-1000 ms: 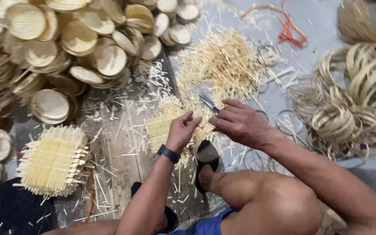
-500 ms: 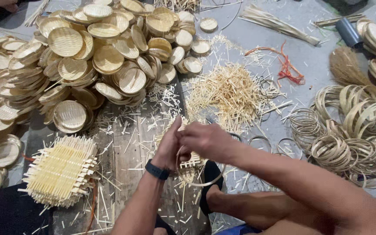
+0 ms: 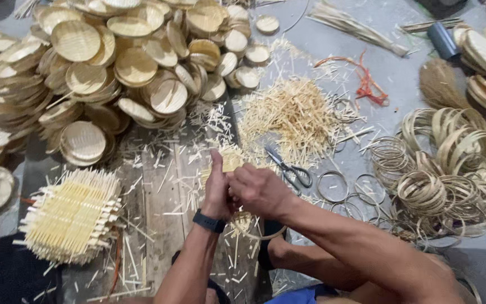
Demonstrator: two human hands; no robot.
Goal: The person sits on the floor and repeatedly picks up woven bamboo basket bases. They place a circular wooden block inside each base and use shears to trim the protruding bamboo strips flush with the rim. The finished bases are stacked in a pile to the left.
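Hands both closed on woven bamboo piece (image 3: 229,163): left hand (image 3: 217,188) grips its near-left edge, right hand (image 3: 260,190) touching alongside, scissors (image 3: 291,169) just right.

Left hand (image 3: 219,186) thumb up, right hand (image 3: 260,190) pressed beside it, fingers curled, forearms converging

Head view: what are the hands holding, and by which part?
Both hands, left and right, grip a small woven bamboo piece at its near edge; a thin ring shows below them. The exact finger placement is hidden.
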